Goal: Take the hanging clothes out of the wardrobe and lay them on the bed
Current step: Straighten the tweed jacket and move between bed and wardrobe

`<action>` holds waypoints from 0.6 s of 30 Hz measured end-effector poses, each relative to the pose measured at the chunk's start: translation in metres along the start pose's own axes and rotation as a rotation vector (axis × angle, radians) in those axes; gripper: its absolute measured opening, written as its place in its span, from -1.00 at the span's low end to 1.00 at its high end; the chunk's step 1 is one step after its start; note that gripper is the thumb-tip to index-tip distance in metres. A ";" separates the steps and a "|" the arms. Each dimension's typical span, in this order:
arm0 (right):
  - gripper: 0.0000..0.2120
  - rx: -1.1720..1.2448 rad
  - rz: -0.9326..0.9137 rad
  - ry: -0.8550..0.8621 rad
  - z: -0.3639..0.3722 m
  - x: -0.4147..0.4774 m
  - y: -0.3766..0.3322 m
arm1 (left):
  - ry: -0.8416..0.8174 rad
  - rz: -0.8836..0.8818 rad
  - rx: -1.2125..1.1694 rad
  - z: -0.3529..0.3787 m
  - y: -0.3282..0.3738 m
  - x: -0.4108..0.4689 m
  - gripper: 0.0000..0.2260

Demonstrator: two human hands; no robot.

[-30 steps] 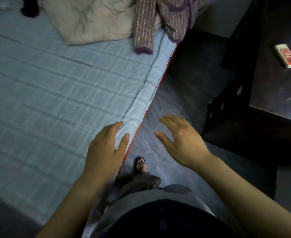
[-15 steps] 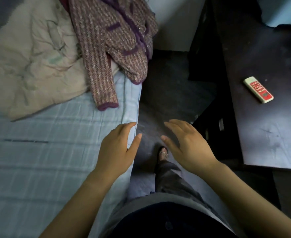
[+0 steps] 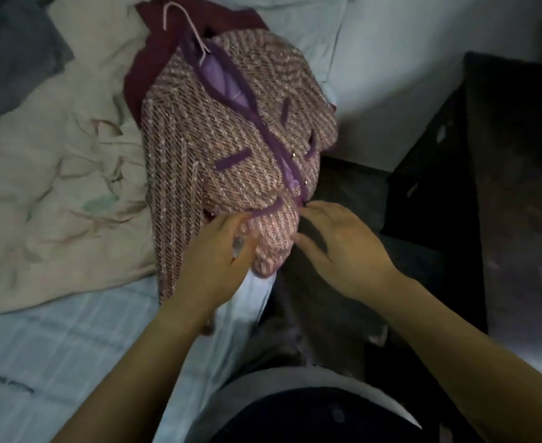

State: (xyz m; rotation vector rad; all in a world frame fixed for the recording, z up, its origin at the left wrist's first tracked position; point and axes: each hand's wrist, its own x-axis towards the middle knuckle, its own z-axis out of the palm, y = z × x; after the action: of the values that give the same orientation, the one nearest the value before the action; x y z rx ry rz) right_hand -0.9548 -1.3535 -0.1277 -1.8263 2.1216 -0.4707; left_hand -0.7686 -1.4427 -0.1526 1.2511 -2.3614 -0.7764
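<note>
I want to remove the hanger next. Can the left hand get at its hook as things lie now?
Probably yes. The hanger hook lies bare above the jacket, nothing over it. The left hand is at the hem and only has to pass over the jacket.

no word, label, brand, number or sign can be read here. the knitted jacket (image 3: pixel 199 139) shows only its woven pattern and purple trim, the quilt (image 3: pixel 55 187) a faint leaf print, and the bed sheet (image 3: pixel 71 346) pale checks.
</note>
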 end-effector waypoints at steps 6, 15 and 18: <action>-0.39 -0.007 -0.141 -0.048 -0.025 0.174 0.026 | 0.106 -0.081 0.059 -0.021 -0.039 0.150 -0.60; -0.41 -0.067 -0.398 -0.092 -0.047 0.387 0.057 | 0.315 -0.278 0.304 -0.060 -0.098 0.285 -0.58; -0.50 -0.075 -0.486 -0.099 -0.047 0.455 0.067 | 0.315 -0.417 0.370 -0.057 -0.113 0.323 -0.57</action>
State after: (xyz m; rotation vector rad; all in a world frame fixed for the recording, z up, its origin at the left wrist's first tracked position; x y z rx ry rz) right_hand -1.1007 -1.7923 -0.1207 -2.3597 1.6418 -0.3994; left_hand -0.8418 -1.7816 -0.1595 1.9001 -2.0666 -0.2193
